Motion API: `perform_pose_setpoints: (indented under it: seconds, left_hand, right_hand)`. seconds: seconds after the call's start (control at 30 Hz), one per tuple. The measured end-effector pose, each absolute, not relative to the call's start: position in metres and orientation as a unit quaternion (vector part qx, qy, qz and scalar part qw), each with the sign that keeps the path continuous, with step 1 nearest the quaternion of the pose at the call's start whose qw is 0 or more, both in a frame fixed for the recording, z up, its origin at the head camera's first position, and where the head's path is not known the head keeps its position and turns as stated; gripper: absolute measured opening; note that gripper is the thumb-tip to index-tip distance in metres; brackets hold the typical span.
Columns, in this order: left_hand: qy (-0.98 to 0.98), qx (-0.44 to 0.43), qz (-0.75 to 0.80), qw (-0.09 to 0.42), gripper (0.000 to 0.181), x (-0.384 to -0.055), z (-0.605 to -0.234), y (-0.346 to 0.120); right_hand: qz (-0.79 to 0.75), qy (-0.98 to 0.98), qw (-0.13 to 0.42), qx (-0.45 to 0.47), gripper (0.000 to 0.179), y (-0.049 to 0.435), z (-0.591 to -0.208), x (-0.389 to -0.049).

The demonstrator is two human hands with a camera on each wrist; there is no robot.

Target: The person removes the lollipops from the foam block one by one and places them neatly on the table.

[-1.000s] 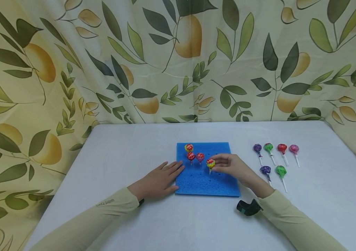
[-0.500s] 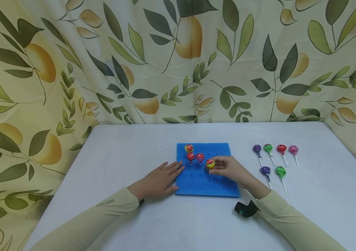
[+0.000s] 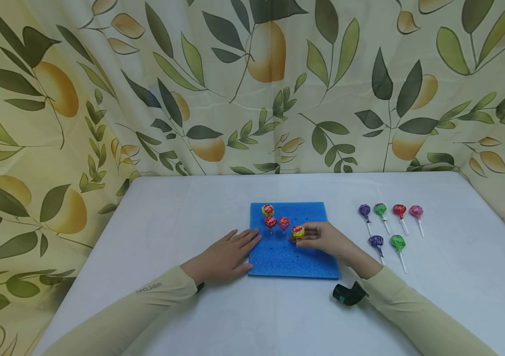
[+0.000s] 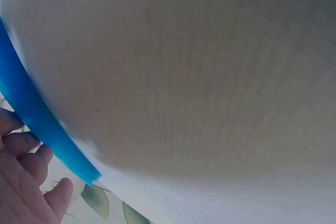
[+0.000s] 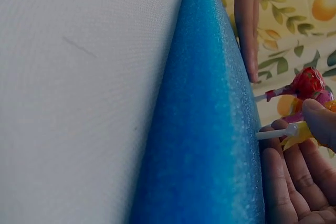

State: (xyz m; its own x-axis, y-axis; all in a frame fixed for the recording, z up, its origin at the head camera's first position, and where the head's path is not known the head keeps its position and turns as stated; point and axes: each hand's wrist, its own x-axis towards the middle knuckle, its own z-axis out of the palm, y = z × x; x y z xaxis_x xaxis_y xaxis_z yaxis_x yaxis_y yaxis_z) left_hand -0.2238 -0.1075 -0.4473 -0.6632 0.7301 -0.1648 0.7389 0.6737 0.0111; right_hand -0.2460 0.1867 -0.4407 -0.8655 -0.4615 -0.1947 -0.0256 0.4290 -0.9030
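- The right hand [image 3: 330, 242] pinched a yellow lollipop [image 3: 298, 232], its stick meeting the blue foam [image 3: 294, 263] below the grip.
- Left of it, the left hand [image 3: 227, 254] rested straight-fingered at the foam's edge.
- Three lollipops [image 3: 270, 222] stood left; six others [image 3: 398, 242] lay right.

Head view: soft, even, moderate light. Desk [image 3: 167, 212] slightly lavender-white; curtain [image 3: 252, 143] warm yellow off the desk's left edge, paler behind the far edge, darker low by the left edge. Faint diffuse shadows beside left sleeve [image 3: 118, 309] and right sleeve [image 3: 426, 311], toward the near edge. Lollipop [image 3: 298, 231] print too small to read. Left wrist: dim, grey-brown shade over most of the desk, upper right of frame darkest, bottom right brighter; fine ripple pattern. Right wrist: dullish; dark shadow along foam sheet [image 5: 194, 129], its texture soft.
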Motion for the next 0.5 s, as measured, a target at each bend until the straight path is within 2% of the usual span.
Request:
perform_pose_setpoints:
  seconds: [0.5]
  left_hand:
    - [0.914, 0.395, -0.025, 0.086, 0.069, -0.2224, -0.4445, -0.1064]
  right_hand:
    - [-0.499, 0.826, 0.216, -0.149, 0.036, 0.1877, -0.437, -0.2458]
